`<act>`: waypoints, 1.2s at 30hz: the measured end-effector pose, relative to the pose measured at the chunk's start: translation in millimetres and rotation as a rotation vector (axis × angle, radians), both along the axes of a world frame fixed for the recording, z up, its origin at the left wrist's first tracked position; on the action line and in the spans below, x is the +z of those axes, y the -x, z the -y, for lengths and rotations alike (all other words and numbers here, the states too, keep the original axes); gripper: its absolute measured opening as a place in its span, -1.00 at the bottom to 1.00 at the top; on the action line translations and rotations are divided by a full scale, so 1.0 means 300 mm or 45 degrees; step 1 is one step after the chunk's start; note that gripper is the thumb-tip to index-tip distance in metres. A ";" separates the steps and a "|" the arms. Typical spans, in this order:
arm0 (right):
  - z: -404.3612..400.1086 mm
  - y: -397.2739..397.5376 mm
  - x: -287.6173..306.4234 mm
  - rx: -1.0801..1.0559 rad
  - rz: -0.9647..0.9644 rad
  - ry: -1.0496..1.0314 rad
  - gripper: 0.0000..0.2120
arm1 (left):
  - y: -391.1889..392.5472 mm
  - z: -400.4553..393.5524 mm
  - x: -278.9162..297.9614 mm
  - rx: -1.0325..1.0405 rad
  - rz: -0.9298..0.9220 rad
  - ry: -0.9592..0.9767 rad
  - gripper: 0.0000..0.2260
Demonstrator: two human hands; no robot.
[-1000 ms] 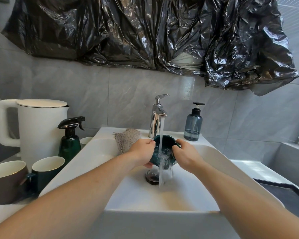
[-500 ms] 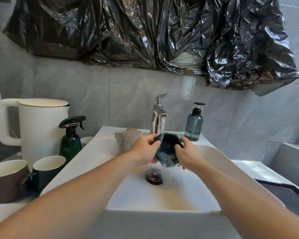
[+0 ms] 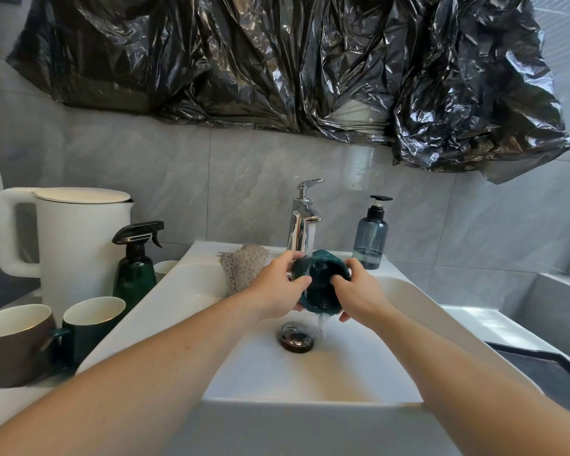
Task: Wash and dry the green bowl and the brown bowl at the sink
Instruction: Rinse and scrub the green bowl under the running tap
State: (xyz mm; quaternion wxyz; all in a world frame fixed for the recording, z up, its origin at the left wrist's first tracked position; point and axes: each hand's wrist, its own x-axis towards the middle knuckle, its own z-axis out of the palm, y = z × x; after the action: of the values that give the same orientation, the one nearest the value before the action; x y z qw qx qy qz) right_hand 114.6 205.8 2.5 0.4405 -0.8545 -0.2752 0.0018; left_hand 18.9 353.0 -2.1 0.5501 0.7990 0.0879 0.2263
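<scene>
We hold the green bowl (image 3: 320,284) over the white sink (image 3: 185,284), just under the spout of the chrome tap (image 3: 301,222), tipped so that its dark inside faces us. Water runs from the spout onto the bowl's upper edge and spills off its lower rim in a thin stream beside the round drain plug (image 3: 296,337).

Our left hand (image 3: 273,287) grips the bowl's left side, fingers curled round the outside and the thumb laid over the rim into the bowl. Our right hand (image 3: 359,291) grips the right side, the thumb hooked over the rim and the fingers curled behind the wall. Both bare forearms reach in from the lower edge of the view.

A speckled cloth (image 3: 244,268) lies draped over the sink's back left rim, just beside the left hand. A blue-grey pump bottle (image 3: 370,238) stands on the back right corner of the sink.

On the worktop (image 3: 4,403) to the left stand a brown cup (image 3: 12,343) with a white inside and a dark green cup (image 3: 91,324), close together. Behind them are a dark green spray bottle (image 3: 134,268) and a white kettle (image 3: 76,238), with a small white cup (image 3: 165,268) partly hidden between the spray bottle and the sink. Crumpled black plastic sheeting (image 3: 277,60) hangs across the grey tiled wall above.
</scene>
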 end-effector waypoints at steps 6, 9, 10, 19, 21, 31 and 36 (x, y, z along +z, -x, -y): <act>0.002 0.002 0.000 0.045 -0.040 -0.038 -0.78 | -0.001 -0.006 -0.002 0.033 -0.009 -0.057 -0.59; 0.003 0.007 0.002 0.060 -0.025 -0.037 -0.79 | -0.003 -0.013 -0.007 0.044 -0.039 -0.131 -0.55; 0.003 0.010 0.003 0.065 -0.020 -0.040 -0.79 | -0.005 -0.016 -0.008 0.049 -0.049 -0.151 -0.55; -0.005 0.031 0.008 0.181 0.024 -0.101 -0.76 | -0.014 -0.035 -0.014 0.264 -0.082 -0.268 -0.63; -0.007 0.035 0.007 0.225 0.030 -0.113 -0.75 | -0.009 -0.037 -0.011 0.333 -0.110 -0.273 -0.63; -0.017 0.036 0.010 0.338 0.028 -0.180 -0.49 | 0.013 -0.028 0.013 0.468 -0.225 -0.045 -0.55; -0.022 0.036 0.011 0.315 -0.019 -0.191 -0.54 | 0.025 -0.017 0.025 0.478 -0.264 0.066 -0.64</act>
State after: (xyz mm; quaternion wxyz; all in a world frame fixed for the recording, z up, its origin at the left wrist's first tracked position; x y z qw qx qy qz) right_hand 103.6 212.5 5.8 0.5016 -0.7787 -0.3746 0.0418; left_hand 11.5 358.0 5.3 0.5067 0.7733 0.2968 0.2391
